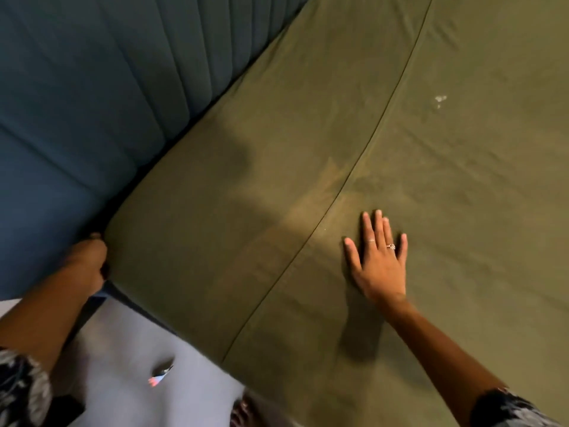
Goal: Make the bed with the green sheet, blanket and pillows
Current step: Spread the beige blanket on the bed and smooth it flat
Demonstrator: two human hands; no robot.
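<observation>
We see a blue ribbed headboard [92,103] running along the upper left, tight against the mattress corner, with grey floor [129,359] below and a small shiny scrap [161,375] lying on it. One green sheet [431,180] covers the bed, crossed by one long seam and marked by one whitish spot [439,100]. Two hands show. Our right hand [380,260] lies flat on the sheet, fingers spread and straight, two rings on it. Our left hand [89,263] curls at the sheet's corner beside the headboard; it is blurred, so we cannot tell its grip for sure.
</observation>
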